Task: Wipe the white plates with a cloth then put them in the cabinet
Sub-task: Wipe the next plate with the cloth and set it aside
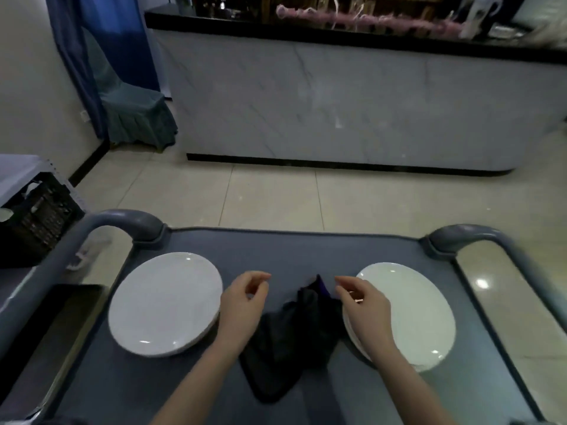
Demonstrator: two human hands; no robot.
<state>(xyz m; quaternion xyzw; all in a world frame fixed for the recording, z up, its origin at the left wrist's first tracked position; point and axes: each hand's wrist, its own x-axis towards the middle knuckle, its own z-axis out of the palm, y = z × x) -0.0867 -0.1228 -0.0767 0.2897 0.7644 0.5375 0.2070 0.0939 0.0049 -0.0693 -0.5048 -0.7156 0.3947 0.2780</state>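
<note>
On the grey cart surface (291,253), two round white ceramic plates (165,302) (414,314) flanked a crumpled dark cloth (285,342); our left hand (245,299) and right hand (362,302) hovered loosely curled, empty, so we judged everything undone.

No text, label or number can be read anywhere.
</note>
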